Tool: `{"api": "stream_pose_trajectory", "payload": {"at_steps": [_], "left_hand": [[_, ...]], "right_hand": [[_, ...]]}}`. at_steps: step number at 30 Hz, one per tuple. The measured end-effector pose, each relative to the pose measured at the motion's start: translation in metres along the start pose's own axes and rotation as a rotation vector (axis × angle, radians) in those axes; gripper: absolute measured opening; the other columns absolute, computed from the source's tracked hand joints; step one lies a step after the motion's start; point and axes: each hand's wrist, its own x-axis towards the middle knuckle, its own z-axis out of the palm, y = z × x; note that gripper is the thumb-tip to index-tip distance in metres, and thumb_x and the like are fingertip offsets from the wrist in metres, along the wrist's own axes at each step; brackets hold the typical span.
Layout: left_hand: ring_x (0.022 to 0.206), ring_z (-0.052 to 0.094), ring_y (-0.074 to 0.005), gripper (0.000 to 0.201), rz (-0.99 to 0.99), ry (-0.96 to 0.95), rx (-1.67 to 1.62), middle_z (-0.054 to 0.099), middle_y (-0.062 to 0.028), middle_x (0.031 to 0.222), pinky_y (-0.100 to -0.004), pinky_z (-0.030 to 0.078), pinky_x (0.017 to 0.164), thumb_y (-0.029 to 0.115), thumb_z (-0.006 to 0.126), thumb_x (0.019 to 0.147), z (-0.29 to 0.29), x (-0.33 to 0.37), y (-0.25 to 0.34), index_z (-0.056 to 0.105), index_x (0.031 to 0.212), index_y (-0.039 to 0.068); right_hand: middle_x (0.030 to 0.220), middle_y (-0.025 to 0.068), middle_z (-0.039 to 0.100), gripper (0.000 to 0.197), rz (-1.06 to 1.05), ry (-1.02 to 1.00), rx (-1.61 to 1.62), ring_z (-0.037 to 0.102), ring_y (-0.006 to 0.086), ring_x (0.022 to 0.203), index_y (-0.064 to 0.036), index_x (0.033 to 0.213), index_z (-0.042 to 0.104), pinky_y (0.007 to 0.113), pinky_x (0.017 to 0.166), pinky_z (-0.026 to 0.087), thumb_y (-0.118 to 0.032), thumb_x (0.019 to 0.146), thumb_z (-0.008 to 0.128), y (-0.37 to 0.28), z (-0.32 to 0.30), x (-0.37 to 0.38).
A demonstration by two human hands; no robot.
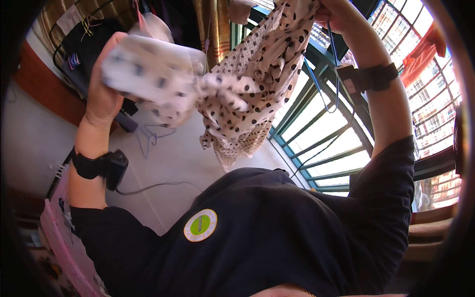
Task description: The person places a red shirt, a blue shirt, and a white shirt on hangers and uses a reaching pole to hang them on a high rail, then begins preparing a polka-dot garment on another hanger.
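A pale garment with black polka dots [252,84] hangs bunched between my two raised hands. My left hand [106,84] is closed on its left part, which is smeared by motion. At the top right, my right hand [336,12] pinches the garment's upper edge, and part of the hand runs out of the picture. A blue clothes hanger [315,81] dangles just below my right hand. Whether that hand also holds the hanger, I cannot tell. Folds hide most of the garment's shape.
Green window bars [321,148] stand close on the right, with an orange cloth [420,57] beyond. Another hanger [151,138] shows low on the left, near a black bag [91,44]. A cable [158,185] runs from my left wrist strap. Pink fabric [64,242] lies at lower left.
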Motion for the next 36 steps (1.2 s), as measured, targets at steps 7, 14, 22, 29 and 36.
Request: {"api": "stream_pose_trajectory", "payload": {"at_steps": [7,14,22,29,36], "left_hand": [[0.06,0.051,-0.0057,0.061,-0.153,-0.698,-0.248,0.051,-0.0106,0.083,-0.0184,0.049,0.052,0.032,0.052,0.09,0.022,0.046,0.001,0.031,0.131,-0.008],[0.094,0.059,-0.0151,0.06,-0.141,-0.434,0.345,0.057,-0.0111,0.113,-0.0268,0.049,0.084,0.012,0.064,0.079,0.096,0.055,-0.07,0.038,0.132,0.0],[0.091,0.061,-0.0194,0.029,-0.218,-0.304,-0.485,0.061,-0.0112,0.103,-0.0295,0.048,0.084,0.012,0.044,0.089,0.066,0.059,-0.041,0.053,0.113,-0.002],[0.09,0.062,-0.0219,0.033,-0.232,-0.143,-0.472,0.06,-0.0136,0.105,-0.0323,0.05,0.082,0.017,0.046,0.089,0.042,0.038,-0.006,0.051,0.115,-0.002],[0.089,0.062,-0.0244,0.038,-0.26,-0.196,-0.421,0.059,-0.0159,0.107,-0.0352,0.051,0.08,0.023,0.048,0.089,0.054,0.013,0.005,0.049,0.118,-0.002]], "right_hand": [[0.053,0.0004,0.053,0.031,-0.007,-0.147,0.083,0.04,0.0085,0.036,-0.0079,0.071,0.056,0.021,0.033,0.028,-0.032,0.09,0.052,-0.007,0.003,0.001],[0.056,0.001,0.054,0.031,-0.038,-0.363,0.209,0.039,0.0061,0.037,-0.0065,0.074,0.056,0.019,0.033,0.026,-0.029,0.093,0.048,-0.011,0.022,-0.014],[0.054,-0.0019,0.045,0.028,-0.003,-0.511,0.298,0.03,0.0044,0.038,-0.0049,0.074,0.052,0.018,0.034,0.024,-0.023,0.094,0.046,0.0,-0.02,-0.01],[0.049,-0.0042,0.036,0.025,-0.001,-0.325,0.143,0.027,0.005,0.039,-0.0015,0.07,0.058,0.02,0.036,0.018,-0.017,0.089,0.054,-0.003,0.004,-0.028],[0.058,0.0011,0.052,0.013,-0.106,-0.177,0.116,0.042,0.0063,0.043,-0.0027,0.073,0.06,0.02,0.039,0.029,-0.012,0.082,0.062,-0.009,0.007,-0.035]]}}
